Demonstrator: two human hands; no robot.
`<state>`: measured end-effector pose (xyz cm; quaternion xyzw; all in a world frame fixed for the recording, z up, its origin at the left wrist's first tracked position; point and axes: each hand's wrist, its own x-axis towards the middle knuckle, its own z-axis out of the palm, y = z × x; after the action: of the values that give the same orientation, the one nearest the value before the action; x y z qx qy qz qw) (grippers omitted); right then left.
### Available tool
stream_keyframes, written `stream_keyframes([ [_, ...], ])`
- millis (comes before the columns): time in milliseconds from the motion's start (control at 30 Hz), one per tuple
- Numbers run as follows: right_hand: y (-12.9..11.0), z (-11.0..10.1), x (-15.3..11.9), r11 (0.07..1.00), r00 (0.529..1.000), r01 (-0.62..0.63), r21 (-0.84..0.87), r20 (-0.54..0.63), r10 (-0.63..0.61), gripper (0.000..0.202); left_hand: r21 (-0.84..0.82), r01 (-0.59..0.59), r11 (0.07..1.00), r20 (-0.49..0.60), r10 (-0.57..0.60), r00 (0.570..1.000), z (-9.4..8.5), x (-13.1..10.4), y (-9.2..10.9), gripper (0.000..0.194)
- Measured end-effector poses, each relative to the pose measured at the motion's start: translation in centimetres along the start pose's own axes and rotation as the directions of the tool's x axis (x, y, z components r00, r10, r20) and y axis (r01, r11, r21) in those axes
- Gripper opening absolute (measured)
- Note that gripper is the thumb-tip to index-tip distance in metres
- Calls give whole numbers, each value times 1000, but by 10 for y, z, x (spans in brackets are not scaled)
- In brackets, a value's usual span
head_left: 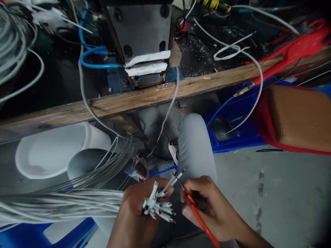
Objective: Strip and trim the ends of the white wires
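My left hand (137, 206) is closed round a thick bundle of white cables (64, 205). Their cut ends, showing small coloured wire tips, fan out past my fingers, and one or two ends stick up between thumb and forefinger. In my right hand (209, 203) is a pair of cutters (199, 217) with orange-red handles. The narrow dark jaws of the cutters lie at the raised cable ends; whether they touch them I cannot tell. The long cables run off to the left across my lap.
Ahead stands a workbench with a wooden edge (144, 100) and a metal machine (141, 31). A red air gun (297, 51) lies at its right. Below are a white bucket (51, 151), a blue stool (232, 137) and a red-framed brown mesh (302, 113). Coiled cable (11, 44) lies far left.
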<state>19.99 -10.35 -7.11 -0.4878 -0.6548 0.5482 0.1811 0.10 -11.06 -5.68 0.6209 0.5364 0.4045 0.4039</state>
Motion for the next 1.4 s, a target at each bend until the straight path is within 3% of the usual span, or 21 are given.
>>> stream_keyframes([
  [333, 8, -1, 0, 995, 998, 56, -79, 32, -54, 43, 99, 24, 995, 71, -31, 997, -4, -5, 1, 21],
  [533, -2, -7, 6, 993, 984, -115, -10, 136, 115, 46, 191, -74, 979, 183, 39, 982, -1, -7, -12, 20],
  [700, -2, -8, 8, 994, 987, -104, -38, 118, 107, 50, 206, -80, 975, 188, 41, 981, -3, -9, -15, 22],
  [833, -2, -10, 10, 992, 979, -126, 28, 167, 120, 51, 239, -93, 966, 203, 44, 978, -3, -8, -15, 21],
  [967, -6, -12, 12, 989, 977, -128, -72, 164, 138, 47, 264, -131, 956, 164, 89, 982, 4, -12, -16, 19],
  [1133, -3, -11, 11, 987, 992, -68, -146, 94, 82, 49, 266, -81, 960, 119, 51, 992, 8, -17, -14, 24],
  [1267, 2, -8, 8, 989, 990, -80, -125, 107, 93, 48, 243, -54, 969, 100, 30, 994, 8, -18, -14, 23],
  [1400, 2, -6, 11, 994, 995, -31, -105, 96, 41, 45, 229, 32, 973, 136, -65, 989, 4, -17, -17, 21],
])
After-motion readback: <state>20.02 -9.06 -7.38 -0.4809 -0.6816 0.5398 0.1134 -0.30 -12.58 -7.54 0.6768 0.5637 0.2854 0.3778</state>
